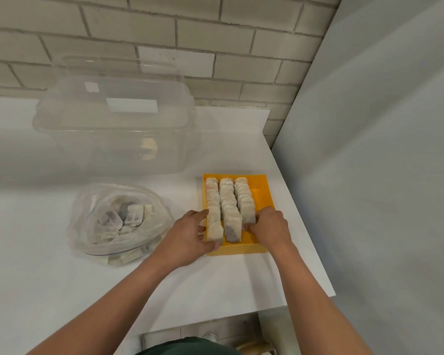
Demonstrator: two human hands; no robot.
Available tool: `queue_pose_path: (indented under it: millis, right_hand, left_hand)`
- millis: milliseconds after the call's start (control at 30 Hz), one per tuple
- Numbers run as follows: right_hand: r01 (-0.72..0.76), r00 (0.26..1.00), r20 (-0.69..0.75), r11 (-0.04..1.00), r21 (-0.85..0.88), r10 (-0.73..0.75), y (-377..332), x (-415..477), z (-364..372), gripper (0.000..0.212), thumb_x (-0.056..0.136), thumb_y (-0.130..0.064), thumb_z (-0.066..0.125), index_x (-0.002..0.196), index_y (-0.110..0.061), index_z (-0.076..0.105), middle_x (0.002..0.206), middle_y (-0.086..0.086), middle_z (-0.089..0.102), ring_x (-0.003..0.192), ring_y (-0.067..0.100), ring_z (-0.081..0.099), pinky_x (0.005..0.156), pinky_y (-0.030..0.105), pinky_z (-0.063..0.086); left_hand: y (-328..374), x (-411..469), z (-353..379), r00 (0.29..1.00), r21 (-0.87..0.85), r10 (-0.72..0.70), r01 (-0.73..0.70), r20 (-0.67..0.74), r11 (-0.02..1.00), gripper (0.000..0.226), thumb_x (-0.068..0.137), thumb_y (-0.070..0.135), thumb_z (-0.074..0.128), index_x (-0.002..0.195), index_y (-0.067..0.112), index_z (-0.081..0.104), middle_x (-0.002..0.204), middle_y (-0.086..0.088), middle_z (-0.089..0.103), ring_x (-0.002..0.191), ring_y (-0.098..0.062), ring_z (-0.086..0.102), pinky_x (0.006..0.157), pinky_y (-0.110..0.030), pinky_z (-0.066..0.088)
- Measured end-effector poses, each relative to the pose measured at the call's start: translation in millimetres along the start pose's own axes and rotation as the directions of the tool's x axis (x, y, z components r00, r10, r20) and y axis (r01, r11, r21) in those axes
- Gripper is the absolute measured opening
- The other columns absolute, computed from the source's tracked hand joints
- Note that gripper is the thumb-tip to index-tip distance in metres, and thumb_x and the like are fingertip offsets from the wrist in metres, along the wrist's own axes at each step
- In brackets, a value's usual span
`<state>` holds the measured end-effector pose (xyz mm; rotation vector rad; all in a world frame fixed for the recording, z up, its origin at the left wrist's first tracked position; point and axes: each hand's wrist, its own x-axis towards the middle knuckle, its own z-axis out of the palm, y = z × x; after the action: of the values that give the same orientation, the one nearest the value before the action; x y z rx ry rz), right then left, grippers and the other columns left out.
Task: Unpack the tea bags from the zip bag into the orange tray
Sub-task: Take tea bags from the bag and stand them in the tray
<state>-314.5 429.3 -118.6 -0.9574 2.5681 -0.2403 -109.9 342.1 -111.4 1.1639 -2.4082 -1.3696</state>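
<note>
step: looks like squaring up the rows in the orange tray point(263, 196). Unpacking is only part done, as the zip bag point(92, 213) isn't empty.
tea bags point(227, 201): three rows standing on edge in the tray, the right row ending shortest of the near wall. More lie loose in the zip bag on the bench point(228, 285), left of the tray.
left hand point(190, 234): forefinger and thumb curled round the near end of the left row, forefinger along the tray's left wall.
right hand point(269, 226): fingers curled onto the nearest bag of the right row, thumb at its lower edge; reads as a pinch.
how: nudge the rows toward the far wall lightly and keep the bags upright without crushing the paper. Brace the tray so it doesn't slide. The bare strip along the right wall looks like room for the next bags.
hidden: right fingertips are behind the knuckles. The tray's near-left corner is under the left hand. The count in the zip bag is unreadable through the creased film, and I can't tell if the zip is open. Contents of the clear tub point(113, 129) behind are blurred by its walls.
</note>
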Motion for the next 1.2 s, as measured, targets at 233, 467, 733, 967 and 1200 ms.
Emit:
queue_pose_path:
  millis: [233, 467, 733, 967, 1200]
  right_hand:
    - [-0.012, 1.000, -0.020, 0.999, -0.035, 0.012, -2, -7, -9, 0.034, 0.093, -0.044, 0.070, 0.109, -0.014, 0.067, 0.110, 0.009, 0.069, 0.101, 0.029, 0.065, 0.081, 0.035, 0.051]
    - [0.320, 0.918, -0.326, 0.909, 0.266, -0.227, -49, -64, -27, 0.026, 0.096, -0.031, 0.069, 0.121, -0.026, 0.071, 0.106, -0.011, 0.072, 0.088, 0.007, 0.067, 0.081, 0.026, 0.055]
    - [0.695, 0.714, -0.193, 0.648, 0.310, -0.673, -164, -87, 40, 0.020, 0.101, -0.024, 0.060, 0.114, -0.020, 0.074, 0.107, -0.007, 0.073, 0.096, 0.009, 0.067, 0.085, 0.029, 0.055]
    - [0.731, 0.672, 0.233, 0.680, -0.054, -0.703, -206, -86, 68, 0.036, 0.108, -0.040, 0.039, 0.100, -0.021, 0.068, 0.097, 0.003, 0.072, 0.090, 0.027, 0.065, 0.072, 0.038, 0.044]
    - [0.511, 0.841, 0.301, 0.844, -0.165, -0.450, -208, -80, 61, 0.028, 0.099, -0.035, 0.044, 0.079, -0.017, 0.054, 0.088, 0.009, 0.059, 0.079, 0.032, 0.056, 0.066, 0.033, 0.038]
  left_hand:
    - [0, -3, -2, 1.000, -0.006, 0.009, -0.009, 0.026, 1.000, 0.091, 0.084, 0.036, 0.084, 0.160, 0.022, 0.034, 0.147, 0.002, 0.047, 0.123, -0.014, 0.060, 0.094, -0.019, 0.052]
    - [-6, -40, -41, 0.940, -0.105, 0.190, -0.227, -0.283, 0.968, 0.032, 0.093, 0.015, 0.073, 0.124, 0.024, 0.071, 0.110, 0.013, 0.070, 0.099, -0.003, 0.066, 0.077, -0.017, 0.055]
    - [-107, -56, -119, 0.690, 0.365, 0.180, 0.130, -0.701, 0.922, 0.018, 0.082, 0.022, 0.085, 0.100, 0.027, 0.080, 0.122, -0.004, 0.055, 0.115, -0.031, 0.045, 0.087, -0.037, 0.045]
    - [-135, -40, -144, 0.921, 0.394, -0.228, 0.345, -0.314, 0.852, 0.074, 0.074, 0.042, 0.085, 0.142, 0.032, 0.059, 0.139, -0.015, 0.047, 0.128, -0.042, 0.045, 0.103, -0.051, 0.047]
    - [-130, -49, -137, 0.934, 0.171, -0.036, 0.103, -0.356, 0.980, 0.081, 0.075, 0.011, 0.067, 0.149, 0.023, 0.036, 0.144, -0.003, 0.040, 0.121, -0.026, 0.043, 0.087, -0.040, 0.051]
